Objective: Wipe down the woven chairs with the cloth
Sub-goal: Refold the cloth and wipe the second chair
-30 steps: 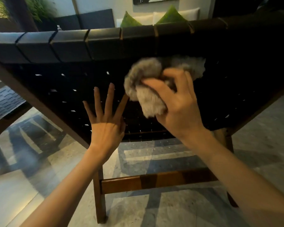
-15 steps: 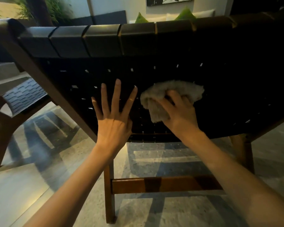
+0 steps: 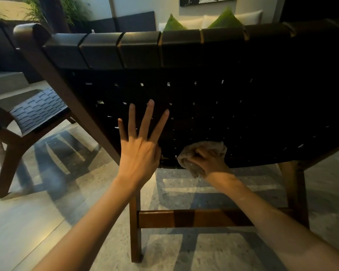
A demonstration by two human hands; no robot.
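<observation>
Dim lounge, pale stone floor point(image 3: 37, 222) with dark inlaid bands; two green cushions point(image 3: 224, 19) on a pale sofa at the far wall.

Woven chair point(image 3: 223, 98): dark straps on a brown wooden frame, seen from behind.

Second woven chair point(image 3: 37, 110): to the left, standing apart.

Left hand point(image 3: 139, 151): fingers straight and spread wide, flat against the near chair's woven back.

Right hand point(image 3: 209, 161): fingers curled round a bunched grey cloth point(image 3: 187, 162), pressed to the bottom edge of that back, just beside the left hand.
</observation>
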